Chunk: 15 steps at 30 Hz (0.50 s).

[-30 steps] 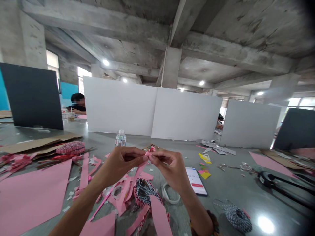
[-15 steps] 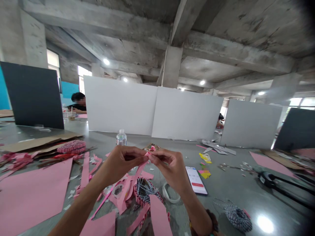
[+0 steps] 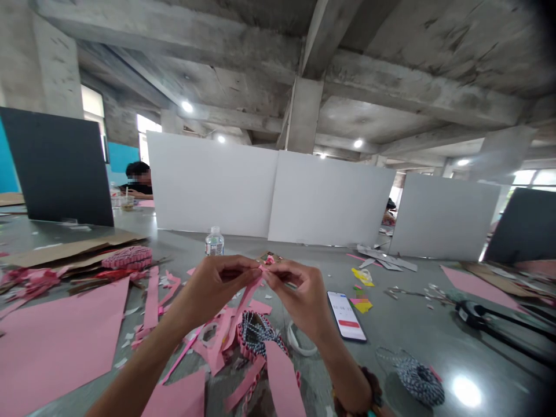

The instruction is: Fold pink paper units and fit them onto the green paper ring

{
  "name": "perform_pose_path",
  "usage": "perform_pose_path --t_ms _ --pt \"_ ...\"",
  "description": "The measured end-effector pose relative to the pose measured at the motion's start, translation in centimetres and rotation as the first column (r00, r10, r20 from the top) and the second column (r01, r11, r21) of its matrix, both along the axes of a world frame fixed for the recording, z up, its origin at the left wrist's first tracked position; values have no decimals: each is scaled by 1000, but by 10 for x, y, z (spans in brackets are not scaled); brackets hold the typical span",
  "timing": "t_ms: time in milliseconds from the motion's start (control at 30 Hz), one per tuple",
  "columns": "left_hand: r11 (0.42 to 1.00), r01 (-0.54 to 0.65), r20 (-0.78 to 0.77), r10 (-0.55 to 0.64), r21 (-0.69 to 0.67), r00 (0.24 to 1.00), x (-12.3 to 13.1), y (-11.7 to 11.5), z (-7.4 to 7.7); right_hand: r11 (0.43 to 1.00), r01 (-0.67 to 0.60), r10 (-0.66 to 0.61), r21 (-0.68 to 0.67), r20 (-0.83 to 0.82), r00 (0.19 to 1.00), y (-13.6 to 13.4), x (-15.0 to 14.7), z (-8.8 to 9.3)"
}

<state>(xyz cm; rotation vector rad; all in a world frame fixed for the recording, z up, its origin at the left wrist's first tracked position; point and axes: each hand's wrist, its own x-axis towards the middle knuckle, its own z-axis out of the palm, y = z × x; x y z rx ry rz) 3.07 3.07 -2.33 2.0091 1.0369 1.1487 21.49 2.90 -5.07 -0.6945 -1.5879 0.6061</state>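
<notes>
My left hand (image 3: 223,285) and my right hand (image 3: 299,289) meet fingertip to fingertip above the table. Both pinch the upper end of a pink paper strip (image 3: 243,304), whose long tail hangs down under my left hand. What the fingertips press is mostly hidden. Below them lies a pink woven paper piece (image 3: 247,341) with blue-and-white twine in its middle. A broad pink paper piece (image 3: 282,376) lies across its near side. Beside my right wrist is a white tape ring (image 3: 302,340).
Pink sheets (image 3: 73,341) and paper scraps cover the left side. A phone (image 3: 346,315), a twine ball (image 3: 417,379) and a black-handled tool (image 3: 471,317) lie right. A plastic bottle (image 3: 214,242) stands before white panels (image 3: 212,185). Another person (image 3: 139,178) sits far left.
Both hands stay pinched together, with only a slight shift of the fingers on the strip. The things on the table keep their places.
</notes>
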Motion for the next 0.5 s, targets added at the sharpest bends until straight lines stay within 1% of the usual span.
perform_pose_path --t_ms 100,200,367,500 --pt "999 24 -93 -21 22 995 0 1 0 1000 6 -6 11 -34 999 2 1 0" --pt "997 -1 -161 13 76 987 0 4 -2 1000 18 -19 -7 -70 997 6 1 -2" --pt "994 -1 -180 21 108 983 3 4 -3 999 10 -16 -52 -119 993 10 1 -5" --pt "995 -55 -178 70 88 981 6 -1 0 998 0 -11 -61 -186 983 11 -2 -6"
